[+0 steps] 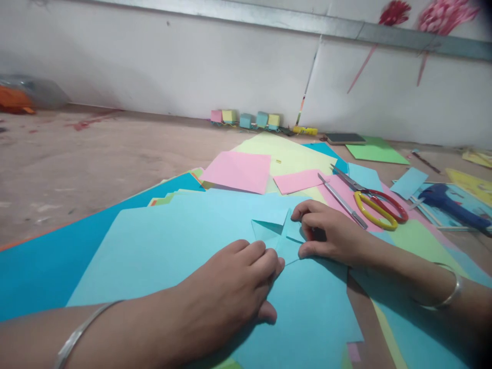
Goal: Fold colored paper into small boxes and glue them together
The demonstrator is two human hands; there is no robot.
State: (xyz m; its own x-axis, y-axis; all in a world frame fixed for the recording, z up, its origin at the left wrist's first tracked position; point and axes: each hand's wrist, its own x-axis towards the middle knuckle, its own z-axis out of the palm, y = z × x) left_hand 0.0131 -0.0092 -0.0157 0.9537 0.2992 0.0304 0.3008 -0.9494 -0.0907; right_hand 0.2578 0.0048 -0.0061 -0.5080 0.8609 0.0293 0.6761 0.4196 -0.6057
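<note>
A small piece of light blue folded paper (282, 237) lies on a large light blue sheet (161, 241), its flaps raised around a middle crease. My left hand (246, 279) is closed at its near left edge, with curled fingertips on the paper and the thumb lower down. On the right side, my right hand (326, 233) grips the same paper, index finger at the upper corner and thumb at the lower edge. The fingertips cover parts of the near and right edges.
Right of my hands lie scissors (378, 205) with red and yellow handles, a slim metal craft knife (342, 201) and a blue glue gun (453, 205). Pink sheets (238, 170) and a pale yellow sheet (286, 151) lie beyond. Small paper cubes (246, 120) stand by the wall.
</note>
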